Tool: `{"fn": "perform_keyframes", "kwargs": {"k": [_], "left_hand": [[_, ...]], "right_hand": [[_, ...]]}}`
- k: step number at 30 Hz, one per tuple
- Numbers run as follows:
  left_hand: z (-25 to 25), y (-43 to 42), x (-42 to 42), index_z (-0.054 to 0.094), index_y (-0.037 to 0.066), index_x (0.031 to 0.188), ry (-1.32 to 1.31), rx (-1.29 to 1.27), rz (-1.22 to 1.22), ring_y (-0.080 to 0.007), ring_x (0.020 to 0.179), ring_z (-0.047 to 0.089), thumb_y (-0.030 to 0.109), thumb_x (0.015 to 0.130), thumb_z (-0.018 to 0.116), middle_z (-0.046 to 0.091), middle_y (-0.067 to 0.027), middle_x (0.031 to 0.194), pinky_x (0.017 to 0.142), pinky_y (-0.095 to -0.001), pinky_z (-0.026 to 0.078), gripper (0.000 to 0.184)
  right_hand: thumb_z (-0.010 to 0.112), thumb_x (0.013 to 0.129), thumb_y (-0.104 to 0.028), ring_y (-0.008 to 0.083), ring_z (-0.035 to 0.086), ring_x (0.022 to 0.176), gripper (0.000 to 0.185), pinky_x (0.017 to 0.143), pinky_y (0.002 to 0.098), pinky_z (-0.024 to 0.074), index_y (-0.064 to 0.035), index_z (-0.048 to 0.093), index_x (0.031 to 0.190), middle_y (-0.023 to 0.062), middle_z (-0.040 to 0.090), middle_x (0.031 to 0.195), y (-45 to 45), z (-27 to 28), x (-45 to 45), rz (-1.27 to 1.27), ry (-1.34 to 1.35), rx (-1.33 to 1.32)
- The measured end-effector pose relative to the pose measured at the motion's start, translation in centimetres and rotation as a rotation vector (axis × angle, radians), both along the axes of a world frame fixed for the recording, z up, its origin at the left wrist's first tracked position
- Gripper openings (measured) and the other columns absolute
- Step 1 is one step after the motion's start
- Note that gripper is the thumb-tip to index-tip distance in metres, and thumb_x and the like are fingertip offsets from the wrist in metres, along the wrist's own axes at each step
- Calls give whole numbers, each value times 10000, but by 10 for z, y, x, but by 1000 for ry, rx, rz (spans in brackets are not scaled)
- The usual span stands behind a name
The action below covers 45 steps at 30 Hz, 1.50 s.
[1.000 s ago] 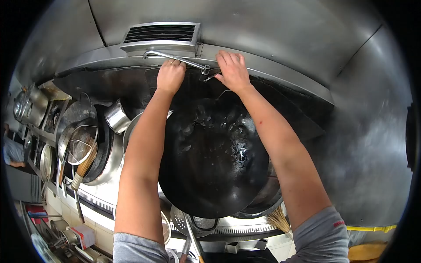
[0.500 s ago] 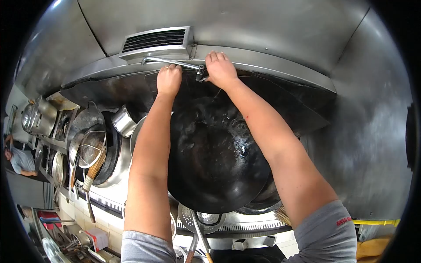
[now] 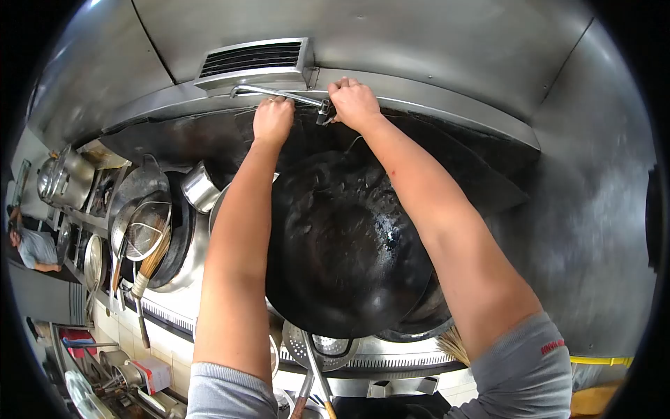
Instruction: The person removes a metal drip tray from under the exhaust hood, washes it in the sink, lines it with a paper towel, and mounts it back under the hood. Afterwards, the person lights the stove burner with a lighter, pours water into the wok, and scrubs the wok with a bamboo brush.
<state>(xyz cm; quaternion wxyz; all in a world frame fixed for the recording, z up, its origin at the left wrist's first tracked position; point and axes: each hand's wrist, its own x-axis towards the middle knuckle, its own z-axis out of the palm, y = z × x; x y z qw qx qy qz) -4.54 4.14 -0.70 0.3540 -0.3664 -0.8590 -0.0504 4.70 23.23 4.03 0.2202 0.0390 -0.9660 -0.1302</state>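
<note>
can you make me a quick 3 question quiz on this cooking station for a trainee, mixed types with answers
1. Multiple choice: which hand is nearer the dark fitting at the end of the bent metal pipe?
a) left
b) right
c) both equally near

2. True or false: the small steel pot stands inside the black wok.

3. Fill in the blank: in the picture, the slatted vent on the wall is ______ the pipe.

Key
1. b: the right hand is beside it.
2. False: the pot is to the left of the wok.
3. above
</note>
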Motion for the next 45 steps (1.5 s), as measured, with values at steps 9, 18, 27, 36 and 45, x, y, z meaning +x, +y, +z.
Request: {"fn": "perform_keyframes", "kwargs": {"k": [9,18,27,36,45], "left_hand": [[-7,8,62,634,-3,1047,-291,-52,248,-286,1024,680,100,922,517,685,-152,1091,901,-392,537,200],[-3,-18,122,601,12,1212,-648,-36,119,-359,1161,594,177,862,680,618,-187,1259,986,-445,492,395],[101,69,262,674,-6,1150,-562,569,-393,-375,1150,613,-46,799,521,663,-216,1184,1013,-433,465,385],[231,58,571,661,11,1095,-243,829,-797,-295,910,606,45,886,544,666,-139,1062,908,-387,437,241],[394,24,778,668,-29,1092,-173,970,-1028,-159,906,601,127,946,598,672,-106,1007,843,-286,466,225]], "right_hand": [[915,557,-341,302,510,1294,847,1089,387,420,-50,516,1246,145,540,1376,-4,1,16,-48,-21,-39],[781,749,-479,324,270,1463,936,1212,432,203,10,392,1446,212,347,1539,13,-15,102,-35,113,-262],[675,899,-453,386,587,1183,561,1088,495,388,42,649,1164,235,649,1203,-25,24,442,-91,344,-849],[658,935,-149,227,724,828,188,752,325,571,6,727,1015,154,733,963,-6,147,752,157,461,-919],[597,972,-416,121,612,829,459,746,267,500,14,652,1123,74,664,973,32,386,907,349,781,-925]]}}
